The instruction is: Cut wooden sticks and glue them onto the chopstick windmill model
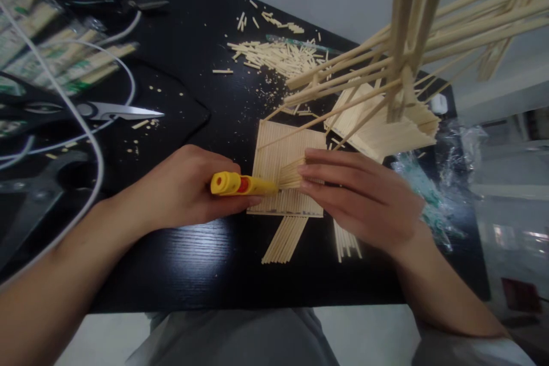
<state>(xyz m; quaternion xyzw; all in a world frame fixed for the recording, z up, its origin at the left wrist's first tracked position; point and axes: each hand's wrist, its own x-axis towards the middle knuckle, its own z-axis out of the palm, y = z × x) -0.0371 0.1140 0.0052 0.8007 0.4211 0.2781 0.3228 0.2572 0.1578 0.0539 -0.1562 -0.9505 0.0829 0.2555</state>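
My left hand (193,186) is wrapped round a yellow glue gun (227,183). Its tip points right, over a square panel of thin wooden sticks (274,140) lying on the black table. From the right, my right hand (364,200) reaches over the panel. Its fingers are closed on a small flat row of sticks (291,174) that rests on the panel near the glue gun's tip; the far end of that row is hidden under the fingers. Loose sticks (285,240) poke out from under the panel's near edge, and more sticks (346,240) lie below my right hand.
A tall frame of glued sticks (398,57) rises at the upper right, beside another stick panel (369,120). Cut stick pieces (283,57) lie heaped behind. Scissors (120,110), pliers (148,4), a white cable (96,148) and wrapped stick packs (64,63) occupy the left; crumpled plastic (429,194) sits right.
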